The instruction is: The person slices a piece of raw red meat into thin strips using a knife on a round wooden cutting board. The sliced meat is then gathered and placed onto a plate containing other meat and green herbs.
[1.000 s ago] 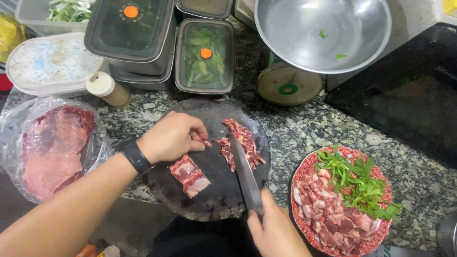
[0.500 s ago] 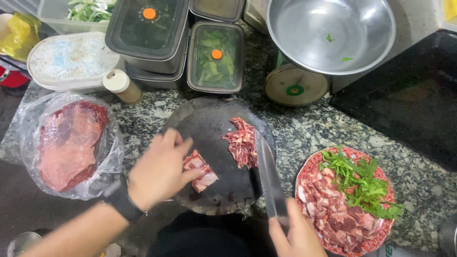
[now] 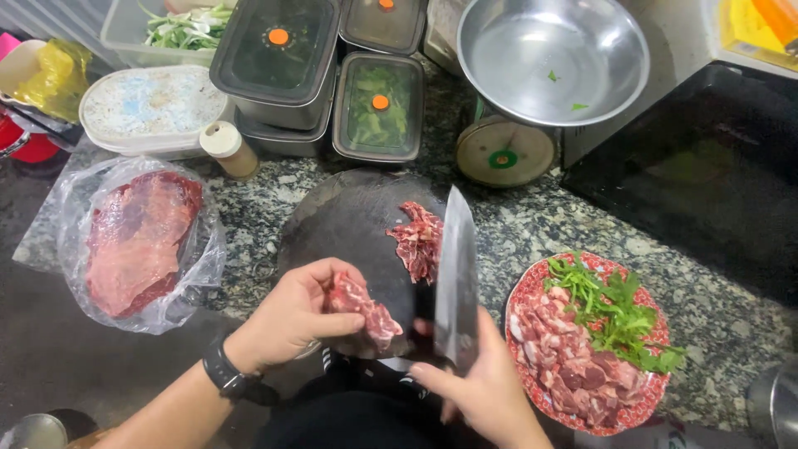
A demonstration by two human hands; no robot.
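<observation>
Dark round cutting board (image 3: 349, 224), on speckled counter: carries 1 pile of sliced meat (image 3: 420, 239). Cleaver (image 3: 456, 278), broad blade raised flat: my right hand (image 3: 482, 391) wrapped around its handle; blade hangs near my left, a slip risks a cut. Raw meat chunk (image 3: 366, 306), red, marbled, wet: pinched in my left hand (image 3: 299, 312) over board's near edge
</observation>
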